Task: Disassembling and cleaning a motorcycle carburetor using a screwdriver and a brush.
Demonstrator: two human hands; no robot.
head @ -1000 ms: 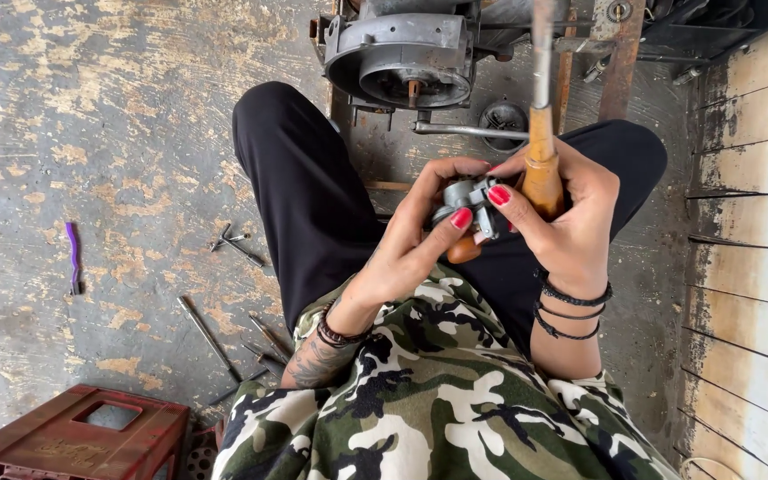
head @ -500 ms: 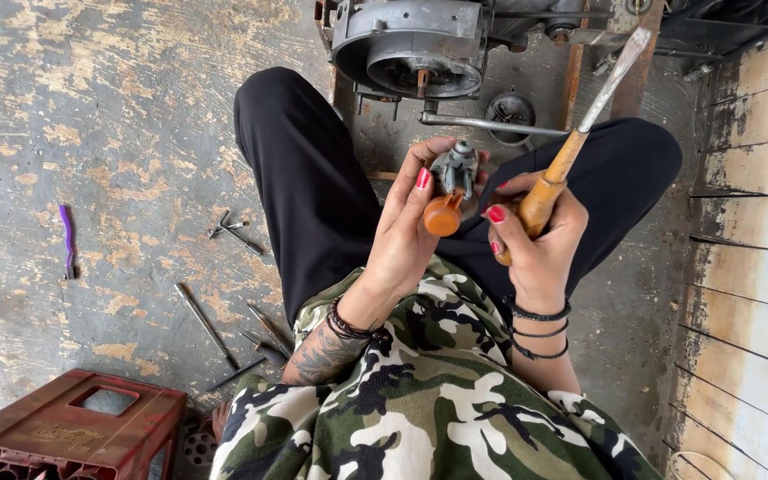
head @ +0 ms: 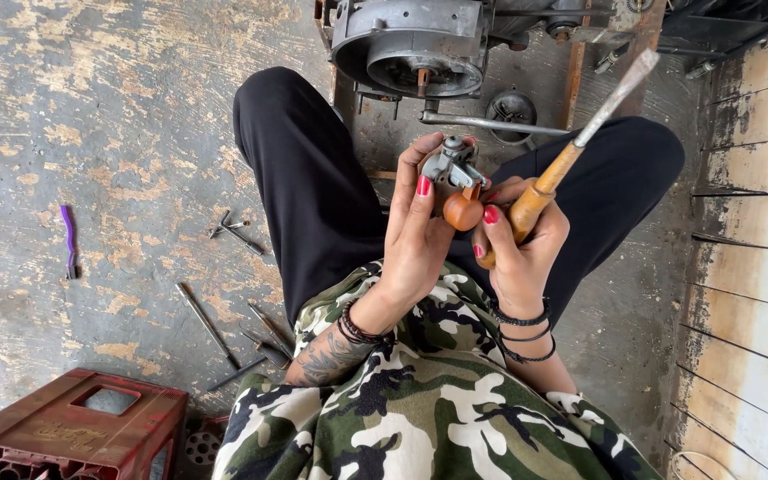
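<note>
Your left hand (head: 415, 236) grips a small grey metal part with a round orange float (head: 457, 188) above your lap; your right hand (head: 519, 249) clasps a wooden-handled screwdriver (head: 571, 133), thumb touching the float.

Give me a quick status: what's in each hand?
Left hand grips small grey metal part with brown knob. Right hand holds wooden-handled tool, thumb on knob. Nothing in the way.
</note>
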